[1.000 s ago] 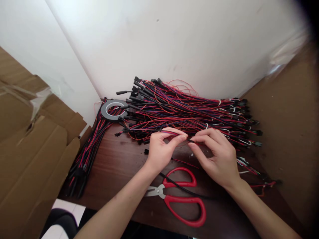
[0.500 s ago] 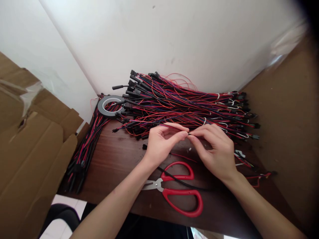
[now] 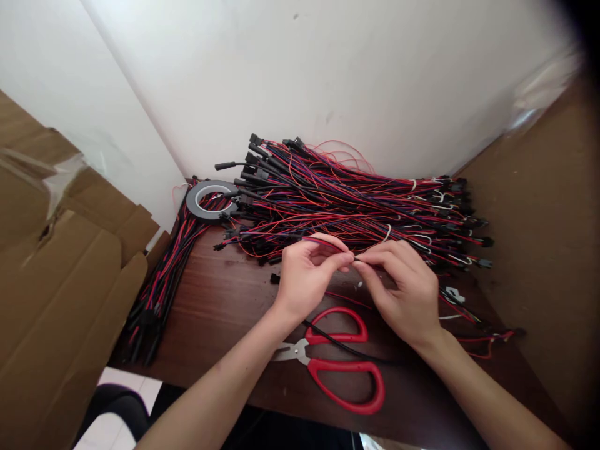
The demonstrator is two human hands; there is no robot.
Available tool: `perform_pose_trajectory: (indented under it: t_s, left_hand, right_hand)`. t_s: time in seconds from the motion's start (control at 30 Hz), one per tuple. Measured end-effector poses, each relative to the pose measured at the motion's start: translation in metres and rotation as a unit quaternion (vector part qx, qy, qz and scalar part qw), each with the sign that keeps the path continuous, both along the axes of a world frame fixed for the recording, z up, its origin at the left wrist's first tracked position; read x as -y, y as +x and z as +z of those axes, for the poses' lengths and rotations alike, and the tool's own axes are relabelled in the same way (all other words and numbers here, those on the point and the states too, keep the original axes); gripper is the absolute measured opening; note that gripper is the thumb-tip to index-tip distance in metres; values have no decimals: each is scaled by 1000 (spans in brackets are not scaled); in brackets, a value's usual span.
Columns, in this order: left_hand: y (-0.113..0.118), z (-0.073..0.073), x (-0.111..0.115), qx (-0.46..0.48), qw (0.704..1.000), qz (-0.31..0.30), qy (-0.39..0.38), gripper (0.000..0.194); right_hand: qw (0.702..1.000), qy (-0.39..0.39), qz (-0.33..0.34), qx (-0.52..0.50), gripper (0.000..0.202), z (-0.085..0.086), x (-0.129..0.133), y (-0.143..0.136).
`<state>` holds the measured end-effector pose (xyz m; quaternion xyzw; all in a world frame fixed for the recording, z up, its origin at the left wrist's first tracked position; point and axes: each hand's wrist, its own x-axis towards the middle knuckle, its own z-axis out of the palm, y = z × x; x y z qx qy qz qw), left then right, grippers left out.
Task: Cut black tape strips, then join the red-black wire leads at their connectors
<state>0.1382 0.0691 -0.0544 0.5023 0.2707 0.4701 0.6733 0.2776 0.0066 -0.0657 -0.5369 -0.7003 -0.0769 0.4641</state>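
Thin red and black wires (image 3: 327,241) run through the fingers of my left hand (image 3: 307,272), which is closed on them in a pinch. Its fingertips meet those of my right hand (image 3: 403,289), also pinched, on a small dark piece at the wires. Just below the hands, red-handled scissors (image 3: 347,372) lie spread on the brown table (image 3: 210,294), with a black cable (image 3: 342,344) across them. Behind the hands is a large pile of red, black and blue wires (image 3: 328,194) with black connectors.
A roll of grey tape (image 3: 194,209) rests at the pile's left end, above another wire bundle (image 3: 164,281). Cardboard (image 3: 60,300) stands at the left, and a brown panel (image 3: 539,250) at the right. Loose wires (image 3: 492,337) lie at the right edge.
The view has shifted slightly. Both hands keep their pinch, and the right fingers have moved a little closer to the left ones.
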Motion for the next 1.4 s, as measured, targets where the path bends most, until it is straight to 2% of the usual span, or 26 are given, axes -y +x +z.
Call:
perform_pose_trajectory:
  t_s: [0.2, 0.4, 0.53, 0.73, 0.93, 1.07, 1.23, 1.4]
  left_hand:
    - [0, 0, 1, 13, 1000, 2, 14, 21]
    - [-2, 0, 1, 30, 999, -11, -4, 22]
    - [-1, -1, 1, 39, 999, -20, -22, 36]
    - [0, -4, 1, 4, 999, -45, -20, 20]
    - [0, -2, 2, 13, 999, -32, 4, 14]
    - [1, -2, 4, 17, 999, -33, -12, 16]
    - [2, 0, 4, 39, 998, -8, -57, 24]
    - [3, 0, 4, 43, 998, 3, -55, 22]
  right_hand:
    - [1000, 10, 1, 1, 10, -1, -1, 1]
    - [1000, 14, -9, -27, 16, 1, 0, 0]
    - [999, 23, -13, -21, 13, 2, 0, 1]
    - [999, 30, 2, -13, 13, 2, 0, 1]
    - [999, 13, 14, -26, 14, 1, 0, 1]
    - [999, 12, 22, -41, 13, 3, 0, 2]
    - [999, 32, 7, -28, 14, 3, 0, 1]
    - [999, 21, -26, -24, 21, 2, 1, 0]
